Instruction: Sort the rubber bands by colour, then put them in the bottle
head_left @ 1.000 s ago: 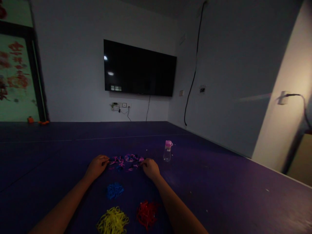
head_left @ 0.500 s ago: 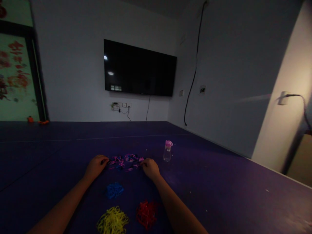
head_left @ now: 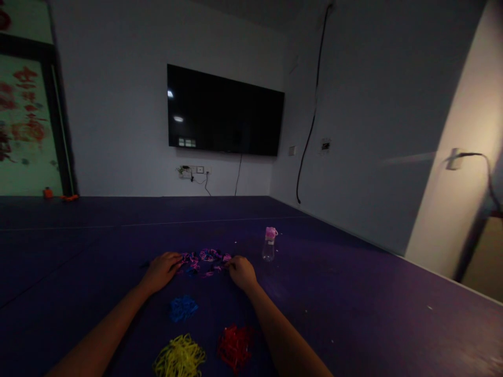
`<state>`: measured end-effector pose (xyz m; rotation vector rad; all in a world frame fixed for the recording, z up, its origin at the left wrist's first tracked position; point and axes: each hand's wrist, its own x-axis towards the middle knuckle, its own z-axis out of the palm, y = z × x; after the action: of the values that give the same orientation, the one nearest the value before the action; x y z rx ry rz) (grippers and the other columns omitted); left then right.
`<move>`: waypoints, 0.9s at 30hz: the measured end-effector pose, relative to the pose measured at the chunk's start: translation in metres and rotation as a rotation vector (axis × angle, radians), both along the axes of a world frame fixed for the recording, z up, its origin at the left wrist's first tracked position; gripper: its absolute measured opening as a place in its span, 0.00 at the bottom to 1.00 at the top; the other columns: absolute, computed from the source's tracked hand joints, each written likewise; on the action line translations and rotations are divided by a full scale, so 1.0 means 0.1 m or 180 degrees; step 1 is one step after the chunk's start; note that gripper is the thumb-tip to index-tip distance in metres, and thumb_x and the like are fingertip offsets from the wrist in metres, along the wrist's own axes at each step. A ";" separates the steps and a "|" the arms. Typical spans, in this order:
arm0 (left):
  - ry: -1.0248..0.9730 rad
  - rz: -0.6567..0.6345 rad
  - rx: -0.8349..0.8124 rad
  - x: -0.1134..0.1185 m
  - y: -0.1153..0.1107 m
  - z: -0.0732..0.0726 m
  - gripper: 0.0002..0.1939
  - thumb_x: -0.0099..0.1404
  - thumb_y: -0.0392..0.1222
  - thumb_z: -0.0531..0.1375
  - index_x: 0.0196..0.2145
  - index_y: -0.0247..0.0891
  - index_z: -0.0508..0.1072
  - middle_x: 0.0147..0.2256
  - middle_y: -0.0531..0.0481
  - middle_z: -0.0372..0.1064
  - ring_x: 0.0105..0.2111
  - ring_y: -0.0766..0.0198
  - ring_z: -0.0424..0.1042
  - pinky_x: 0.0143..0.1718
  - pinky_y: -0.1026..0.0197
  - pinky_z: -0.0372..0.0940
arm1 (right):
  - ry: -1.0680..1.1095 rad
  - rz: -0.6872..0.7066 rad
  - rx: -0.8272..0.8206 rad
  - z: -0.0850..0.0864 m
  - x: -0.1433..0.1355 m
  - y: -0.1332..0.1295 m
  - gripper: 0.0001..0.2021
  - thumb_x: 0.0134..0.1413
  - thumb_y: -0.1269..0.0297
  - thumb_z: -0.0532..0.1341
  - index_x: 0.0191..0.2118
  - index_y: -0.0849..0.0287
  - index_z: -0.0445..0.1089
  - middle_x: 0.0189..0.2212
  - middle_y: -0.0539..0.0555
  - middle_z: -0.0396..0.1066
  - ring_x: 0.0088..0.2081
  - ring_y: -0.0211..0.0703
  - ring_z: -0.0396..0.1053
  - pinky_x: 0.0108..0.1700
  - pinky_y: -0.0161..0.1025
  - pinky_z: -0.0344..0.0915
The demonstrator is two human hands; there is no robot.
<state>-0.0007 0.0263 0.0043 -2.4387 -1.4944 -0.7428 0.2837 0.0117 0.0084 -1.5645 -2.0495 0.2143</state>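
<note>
A loose spread of mixed pink, blue and dark bands (head_left: 207, 255) lies on the purple surface between my hands. My left hand (head_left: 162, 269) is at its left edge, fingers apart and touching the bands. At the right edge, my right hand (head_left: 240, 271) has its fingers pressed together at the bands; what they pinch, if anything, is too small to name. Closer to me are a blue pile (head_left: 183, 308), a yellow pile of bands (head_left: 181, 357) and a red pile (head_left: 234, 345). A few dark bits (head_left: 145, 264) lie left of my left hand.
A clear bottle with a pink lid (head_left: 269, 246) stands right of my right hand. Small white scraps dot the purple surface (head_left: 353, 293). Orange objects (head_left: 69, 198) sit at the far left edge. A black screen (head_left: 226, 112) hangs on the wall, and a dark cable (head_left: 307, 152) dangles nearby.
My left hand has moved slightly right, onto the left edge of the mixed bands, and its fingers have spread. Dark bits now show to its left. My right hand has barely moved.
</note>
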 end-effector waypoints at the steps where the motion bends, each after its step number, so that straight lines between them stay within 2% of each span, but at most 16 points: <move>1: 0.0005 -0.0029 -0.0030 0.00 0.00 0.00 0.17 0.64 0.44 0.48 0.41 0.40 0.75 0.43 0.46 0.73 0.45 0.59 0.69 0.47 0.55 0.63 | 0.0000 -0.0003 -0.0011 0.00 0.00 0.00 0.15 0.50 0.73 0.53 0.37 0.54 0.76 0.41 0.51 0.74 0.43 0.41 0.70 0.44 0.31 0.60; 5: -0.0047 -0.0085 -0.0093 0.01 -0.01 0.01 0.18 0.65 0.44 0.47 0.41 0.40 0.75 0.43 0.46 0.73 0.46 0.58 0.68 0.49 0.54 0.62 | 0.0016 0.0014 -0.0012 0.00 0.00 0.00 0.15 0.50 0.72 0.53 0.37 0.53 0.76 0.41 0.51 0.74 0.44 0.40 0.69 0.45 0.31 0.59; 13: 0.0068 0.0157 -0.0200 -0.01 0.04 -0.05 0.18 0.64 0.44 0.47 0.44 0.42 0.73 0.45 0.47 0.72 0.49 0.56 0.66 0.50 0.53 0.61 | 0.0015 0.0009 0.0046 0.00 0.01 0.00 0.16 0.50 0.73 0.53 0.37 0.54 0.76 0.41 0.51 0.74 0.43 0.40 0.70 0.45 0.31 0.60; 23: 0.0060 -0.0003 -0.0165 -0.03 0.10 -0.09 0.19 0.64 0.42 0.46 0.42 0.41 0.75 0.45 0.46 0.72 0.49 0.57 0.67 0.50 0.53 0.61 | 0.0054 -0.0019 0.0055 -0.02 0.01 0.01 0.15 0.50 0.73 0.53 0.36 0.54 0.76 0.40 0.52 0.74 0.42 0.40 0.70 0.44 0.32 0.60; 27: 0.0057 0.0058 -0.0257 -0.04 0.11 -0.09 0.19 0.64 0.43 0.46 0.42 0.41 0.75 0.46 0.47 0.72 0.50 0.57 0.66 0.52 0.53 0.61 | 0.0045 -0.0036 0.0033 -0.01 0.01 0.00 0.15 0.50 0.72 0.53 0.36 0.53 0.76 0.40 0.52 0.74 0.42 0.40 0.70 0.45 0.31 0.60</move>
<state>-0.0043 0.0370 -0.0050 -2.4792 -1.5672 -0.6677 0.2852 0.0119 0.0073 -1.5638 -2.0273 0.2096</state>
